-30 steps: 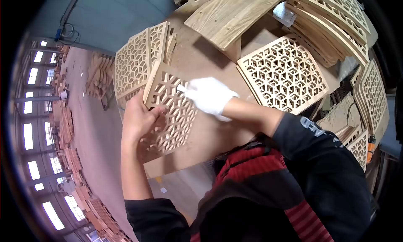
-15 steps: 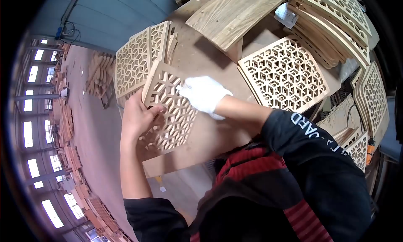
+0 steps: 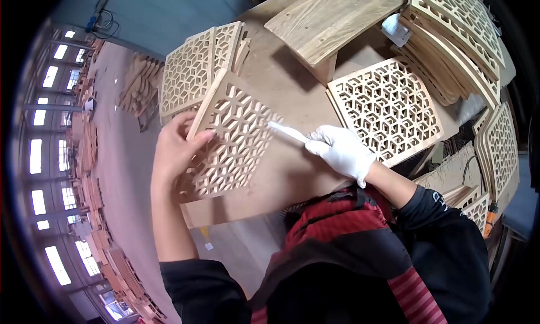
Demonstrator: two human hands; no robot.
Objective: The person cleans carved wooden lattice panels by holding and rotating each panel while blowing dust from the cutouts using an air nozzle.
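My left hand (image 3: 177, 147) is bare and grips the left edge of a wooden lattice panel (image 3: 236, 138), thumb on the face and fingers behind. The panel stands tilted on the worktable, its cut-out star and hexagon pattern towards me. In a white glove, my right hand (image 3: 340, 150) is closed around a slim white stick-like tool (image 3: 289, 133) whose exact kind I cannot make out. The tool's tip points left, at the panel's right side; whether it touches is unclear. Behind the held panel leans another lattice panel (image 3: 188, 71).
To the right lie stacked lattice panels (image 3: 388, 107). A small wooden stand (image 3: 337, 20) is at the back of the worktable (image 3: 270, 60). Curved lattice pieces (image 3: 461, 26) are piled at the far right. An orange-handled tool (image 3: 490, 220) hangs at lower right; wood stacks (image 3: 135, 88) stand on the floor.
My right hand has drawn back to the right, away from the panel's face, and the white tool now shows clearly. My left hand keeps hold of the panel. The view has shifted slightly.
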